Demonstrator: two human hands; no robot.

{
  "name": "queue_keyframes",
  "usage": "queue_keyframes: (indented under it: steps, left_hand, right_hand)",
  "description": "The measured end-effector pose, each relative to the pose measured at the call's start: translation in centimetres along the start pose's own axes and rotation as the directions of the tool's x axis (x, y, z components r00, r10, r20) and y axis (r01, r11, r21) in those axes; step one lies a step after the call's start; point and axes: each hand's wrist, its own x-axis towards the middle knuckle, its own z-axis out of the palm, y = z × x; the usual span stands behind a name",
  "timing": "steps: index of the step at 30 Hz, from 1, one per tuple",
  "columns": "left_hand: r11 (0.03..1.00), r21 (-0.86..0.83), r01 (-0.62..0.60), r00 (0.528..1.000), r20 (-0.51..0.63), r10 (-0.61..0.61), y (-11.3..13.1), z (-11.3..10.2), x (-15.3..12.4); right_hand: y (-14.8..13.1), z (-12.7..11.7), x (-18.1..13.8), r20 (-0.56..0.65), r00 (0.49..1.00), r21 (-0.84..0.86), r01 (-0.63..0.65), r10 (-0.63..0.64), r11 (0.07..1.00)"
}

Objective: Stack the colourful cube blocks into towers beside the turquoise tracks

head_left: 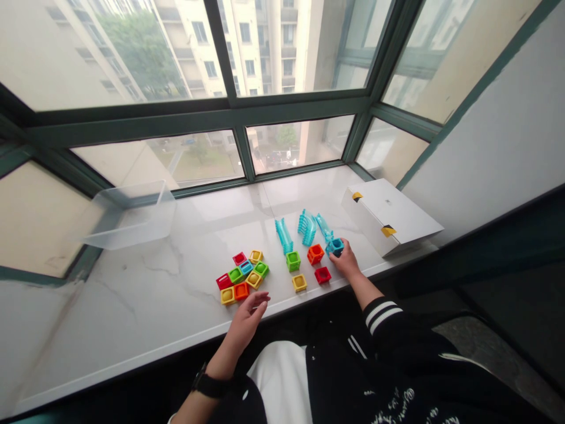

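My right hand [346, 260] grips a blue hollow cube block [335, 247] at the sill's middle right, its end close to a translucent teal ramp piece [324, 228]. Two more teal track pieces [283, 235] [308, 227] lie to the left of that ramp. A green block [293, 261], an orange block [315, 254], a red block [322, 275] and a yellow block [299, 282] stand just below them. My left hand [247, 321] hovers empty, fingers curved, near the sill's front edge. Just beyond it lies a cluster of several multicoloured blocks [242, 275].
A transparent plastic bin [132, 215] stands at the left on the white marble sill [132, 306]. A white box [391, 215] with black and yellow corner marks lies at the right. Dark-framed windows run along the sill's back edge.
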Motion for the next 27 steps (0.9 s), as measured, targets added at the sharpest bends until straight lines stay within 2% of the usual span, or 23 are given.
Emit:
queue_keyframes:
  steps: [13,27]
  left_hand:
    - [1.000,-0.010,0.009,1.000,-0.011,-0.010,-0.16,-0.30,-0.04]
    - [0.999,-0.034,0.023,1.000,-0.020,-0.023,-0.04,-0.08,-0.12]
  right_hand:
    - [0.08,0.61,-0.15,-0.021,0.998,0.078,-0.050,0.051,0.996]
    - [-0.26,0.40,-0.29,-0.020,0.999,0.031,-0.032,0.033,0.999]
